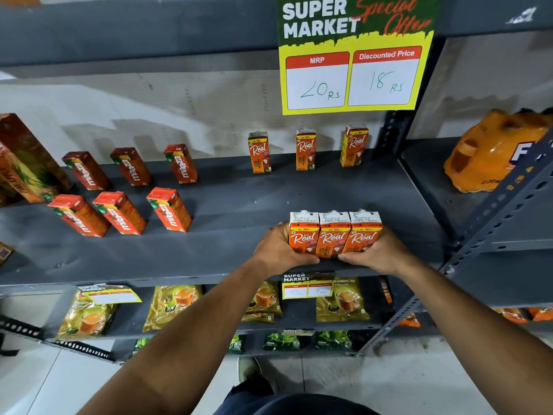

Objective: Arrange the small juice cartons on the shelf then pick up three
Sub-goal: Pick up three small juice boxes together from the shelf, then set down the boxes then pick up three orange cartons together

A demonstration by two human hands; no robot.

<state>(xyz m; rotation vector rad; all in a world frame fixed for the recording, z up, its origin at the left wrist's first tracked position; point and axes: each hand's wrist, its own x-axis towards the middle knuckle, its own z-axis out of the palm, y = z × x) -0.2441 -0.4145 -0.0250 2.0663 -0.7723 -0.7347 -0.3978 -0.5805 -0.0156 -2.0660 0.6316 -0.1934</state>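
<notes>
At the far left of the grey shelf a tall pineapple carton is seen, and beside it six red Maaza cartons are set in two rows of three, each well apart from its neighbours. Further right, at the back of the shelf, three Real cartons are stood upright and spaced apart below a yellow price sign. At the front edge, three small juice cartons are held upright and pressed side by side in one tight block. The block is clasped from its left by the left hand, whose fingers are wrapped around the outer carton with the thumb laid along the lower front. It is clasped from its right by the right hand, whose fingers are curled behind the outer carton and whose thumb nearly meets the other thumb under the middle one. Whether the block is resting on the shelf or raised just above it cannot be told. The space between the block and the back row is unobstructed. On the neighbouring shelf to the right an orange packet is lying. On the shelf below, yellow tea packets are seen behind small price tags.
</notes>
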